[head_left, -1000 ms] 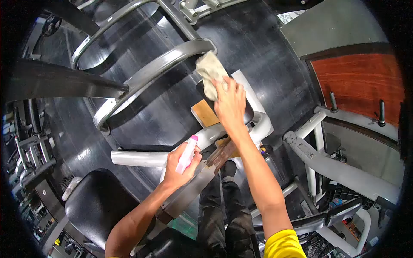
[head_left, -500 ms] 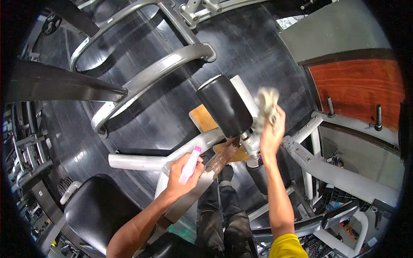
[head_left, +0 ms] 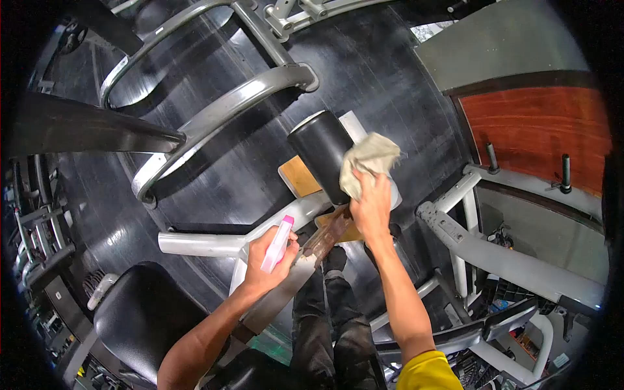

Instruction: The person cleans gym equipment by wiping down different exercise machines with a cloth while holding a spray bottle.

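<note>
My right hand (head_left: 371, 213) is closed on a crumpled pale cloth (head_left: 372, 157), which lies against the right side of a black cylindrical roller pad (head_left: 318, 151). My left hand (head_left: 261, 265) is wrapped round a slim white-and-pink bottle (head_left: 277, 243) with a bright pink top, tilted up to the right. It is beside a grey metal beam (head_left: 284, 284) of the exercise machine. A worn brown section (head_left: 328, 237) of that beam runs up toward the pad's lower end. The cloth and right hand hide part of the pad's mount.
A black padded seat (head_left: 148, 324) is at lower left. Curved silver tubes (head_left: 227, 107) of another machine cross the upper left of the black floor (head_left: 383, 71). On the right, a grey frame arm (head_left: 500, 260) and a red-brown wood panel (head_left: 536, 136) stand close.
My right hand has moved left with the cloth, from beside the roller pad onto its right side. The left hand keeps the bottle in nearly the same place. The view has shifted slightly.
</note>
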Action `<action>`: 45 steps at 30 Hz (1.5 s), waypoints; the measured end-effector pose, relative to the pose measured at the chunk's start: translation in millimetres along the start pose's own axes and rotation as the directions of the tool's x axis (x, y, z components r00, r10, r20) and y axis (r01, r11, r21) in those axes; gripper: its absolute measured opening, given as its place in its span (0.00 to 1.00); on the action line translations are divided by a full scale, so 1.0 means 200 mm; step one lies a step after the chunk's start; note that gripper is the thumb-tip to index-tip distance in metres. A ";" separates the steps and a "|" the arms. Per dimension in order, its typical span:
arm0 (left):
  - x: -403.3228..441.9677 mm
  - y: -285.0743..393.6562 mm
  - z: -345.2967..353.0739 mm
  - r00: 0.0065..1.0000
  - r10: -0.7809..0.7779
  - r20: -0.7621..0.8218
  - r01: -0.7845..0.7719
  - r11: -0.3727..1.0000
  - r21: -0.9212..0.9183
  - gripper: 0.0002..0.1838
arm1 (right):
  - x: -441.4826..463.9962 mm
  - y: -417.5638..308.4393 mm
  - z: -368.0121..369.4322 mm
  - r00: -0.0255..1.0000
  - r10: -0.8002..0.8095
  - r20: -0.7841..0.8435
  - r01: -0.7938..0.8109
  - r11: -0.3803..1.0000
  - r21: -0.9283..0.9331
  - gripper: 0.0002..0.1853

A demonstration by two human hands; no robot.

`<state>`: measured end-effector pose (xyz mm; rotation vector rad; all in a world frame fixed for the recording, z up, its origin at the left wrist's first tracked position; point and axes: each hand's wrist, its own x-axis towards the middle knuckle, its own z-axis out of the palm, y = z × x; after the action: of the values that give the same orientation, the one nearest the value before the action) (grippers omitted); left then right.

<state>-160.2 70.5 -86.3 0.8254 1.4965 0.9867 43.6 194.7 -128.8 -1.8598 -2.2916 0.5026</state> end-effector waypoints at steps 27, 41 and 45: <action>-0.01 0.02 0.01 0.998 -0.020 0.052 0.018 0.999 0.035 0.06 | -0.03 0.28 -0.05 0.967 0.209 0.147 -0.235 0.951 0.199 0.20; 0.01 0.01 0.00 0.999 -0.017 0.044 0.017 1.000 0.000 0.06 | 0.54 -0.22 0.11 0.963 -0.235 -0.133 0.247 0.965 0.087 0.26; 0.01 0.03 0.00 0.998 -0.044 0.051 0.045 0.999 -0.010 0.06 | 0.46 -0.14 -0.02 0.976 -0.214 0.047 0.207 0.971 0.117 0.26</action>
<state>-161.0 74.3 -80.8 0.8000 1.4593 0.9339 -1.5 279.8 -123.7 -1.5483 -2.4081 0.6472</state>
